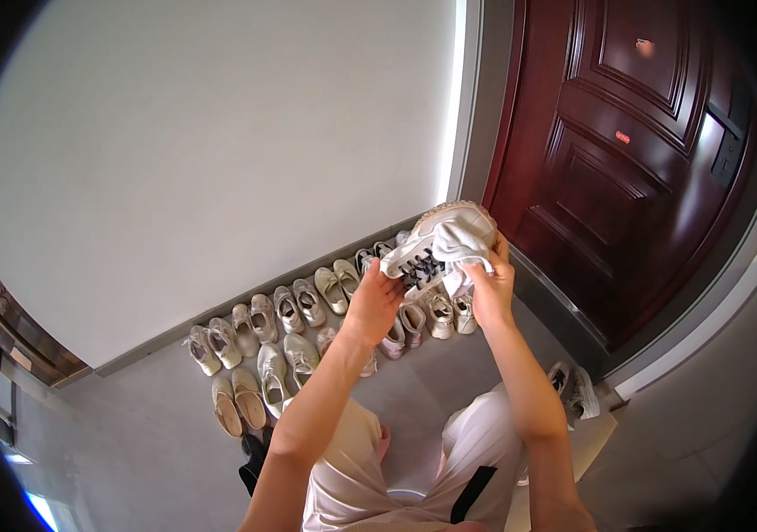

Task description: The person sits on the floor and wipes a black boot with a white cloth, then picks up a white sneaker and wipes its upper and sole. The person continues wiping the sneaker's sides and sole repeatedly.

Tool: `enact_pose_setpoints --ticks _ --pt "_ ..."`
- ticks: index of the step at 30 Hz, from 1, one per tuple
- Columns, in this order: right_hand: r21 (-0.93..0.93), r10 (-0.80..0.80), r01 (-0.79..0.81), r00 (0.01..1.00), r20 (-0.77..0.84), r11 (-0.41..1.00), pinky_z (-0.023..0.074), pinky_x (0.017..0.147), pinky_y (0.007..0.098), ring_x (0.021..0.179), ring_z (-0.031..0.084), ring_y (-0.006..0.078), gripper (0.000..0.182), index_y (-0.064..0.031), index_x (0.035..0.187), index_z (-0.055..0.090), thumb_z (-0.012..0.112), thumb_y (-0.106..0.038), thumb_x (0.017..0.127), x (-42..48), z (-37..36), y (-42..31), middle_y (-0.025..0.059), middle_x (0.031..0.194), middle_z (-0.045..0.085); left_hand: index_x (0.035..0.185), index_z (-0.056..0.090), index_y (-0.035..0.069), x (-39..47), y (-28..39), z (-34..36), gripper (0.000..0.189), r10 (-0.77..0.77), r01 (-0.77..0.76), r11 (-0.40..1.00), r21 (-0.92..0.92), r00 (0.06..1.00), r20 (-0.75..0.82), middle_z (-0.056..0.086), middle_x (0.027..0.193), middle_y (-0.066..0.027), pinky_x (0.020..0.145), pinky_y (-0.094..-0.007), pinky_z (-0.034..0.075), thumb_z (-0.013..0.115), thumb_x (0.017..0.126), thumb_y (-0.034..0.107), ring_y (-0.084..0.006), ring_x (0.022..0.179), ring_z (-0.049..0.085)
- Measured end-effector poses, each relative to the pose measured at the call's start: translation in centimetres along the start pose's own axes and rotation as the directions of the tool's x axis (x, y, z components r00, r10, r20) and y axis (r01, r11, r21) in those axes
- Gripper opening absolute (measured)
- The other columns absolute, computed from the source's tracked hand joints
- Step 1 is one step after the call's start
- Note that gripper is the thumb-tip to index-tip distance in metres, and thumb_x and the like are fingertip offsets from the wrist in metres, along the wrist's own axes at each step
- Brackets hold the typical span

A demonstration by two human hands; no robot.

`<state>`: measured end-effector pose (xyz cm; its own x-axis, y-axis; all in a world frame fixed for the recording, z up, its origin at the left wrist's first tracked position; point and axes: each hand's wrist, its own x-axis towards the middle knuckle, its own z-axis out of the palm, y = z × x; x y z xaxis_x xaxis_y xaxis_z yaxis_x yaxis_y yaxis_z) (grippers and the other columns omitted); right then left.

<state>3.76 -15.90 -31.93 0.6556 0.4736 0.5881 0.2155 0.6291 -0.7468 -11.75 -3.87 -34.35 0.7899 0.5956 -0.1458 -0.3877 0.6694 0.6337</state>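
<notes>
Held up in front of me is a white sneaker (408,258) with dark laces, its toe turned up and away. My left hand (374,302) grips it at the heel end. My right hand (495,286) pinches a white cloth (461,245) against the toe, with some fingers hidden behind the shoe. Part of the cloth hangs down below the thumb. Beneath the raised sneaker, a pair of cream sneakers (441,315) and a pair of pinkish boots (412,322) stand on the floor.
Rows of paired shoes (289,309) line the grey floor (152,425) along a white wall (239,146). A dark red panelled door (608,173) stands at the right. More sneakers (581,394) sit by my right side, and black footwear (255,459) by my left.
</notes>
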Motion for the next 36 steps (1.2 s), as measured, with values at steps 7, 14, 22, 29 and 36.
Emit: enact_pose_setpoints --ticks 7,14,22,29,36 --pt "0.346 0.269 -0.337 0.935 0.229 0.876 0.0436 0.105 0.0315 0.126 0.049 0.0157 0.032 0.0034 0.12 0.066 0.063 0.001 0.088 0.1 -0.7 -1.7 0.0055 0.143 0.041 0.127 0.059 0.008 -0.6 -0.2 1.5 0.044 -0.021 0.091 0.951 -0.295 0.972 0.233 0.066 0.124 -0.008 0.102 -0.043 0.046 0.059 0.097 0.039 -0.0252 0.114 0.061" --pt "-0.268 -0.241 0.196 0.959 -0.147 0.943 0.046 0.092 0.0266 0.109 0.056 0.0142 0.026 0.0045 0.116 0.064 0.06 -0.002 0.09 1.0 -1.4 -3.2 0.0073 0.125 0.053 0.133 0.053 0.004 -1.1 0.2 2.3 0.042 0.112 -0.086 0.988 -0.124 0.969 0.22 0.062 0.129 -0.0109 0.104 -0.0425 0.045 0.062 0.097 0.022 -0.0257 0.119 0.059" --pt "-0.57 -0.455 0.391 0.89 0.035 0.722 0.0455 0.095 0.0303 0.112 0.058 0.0219 0.03 0.0017 0.124 0.057 0.047 0.005 0.096 1.2 -0.5 -3.6 0.0135 0.119 0.059 0.136 0.051 0.002 -0.1 -1.0 2.2 0.047 0.196 -0.202 0.979 0.015 0.964 0.177 0.061 0.131 -0.0112 0.105 -0.0407 0.044 0.065 0.095 0.021 -0.0261 0.121 0.058" --pt "0.161 0.041 -0.017 0.988 -0.146 0.987 0.0442 0.104 0.033 0.116 0.059 0.0191 0.043 -0.0019 0.12 0.057 0.033 0.015 0.089 2.5 -2.3 -1.4 0.0096 0.123 0.061 0.135 0.051 0.001 -0.6 -2.5 2.1 0.049 0.22 -0.232 0.969 0.083 0.966 0.138 0.061 0.129 -0.0113 0.102 -0.0379 0.046 0.067 0.094 0.023 -0.0243 0.118 0.059" --pt "-0.512 -0.359 0.269 0.929 -0.084 0.816 0.0447 0.099 0.031 0.112 0.057 0.02 0.037 0.0006 0.115 0.061 0.039 0.013 0.089 2.9 -2.2 0.0 0.0105 0.122 0.056 0.128 0.056 0.002 -1.0 -2.6 2.8 0.042 0.116 -0.12 0.993 0.014 0.98 0.159 0.067 0.117 -0.0094 0.087 -0.0342 0.053 0.069 0.093 0.019 -0.0213 0.103 0.066"
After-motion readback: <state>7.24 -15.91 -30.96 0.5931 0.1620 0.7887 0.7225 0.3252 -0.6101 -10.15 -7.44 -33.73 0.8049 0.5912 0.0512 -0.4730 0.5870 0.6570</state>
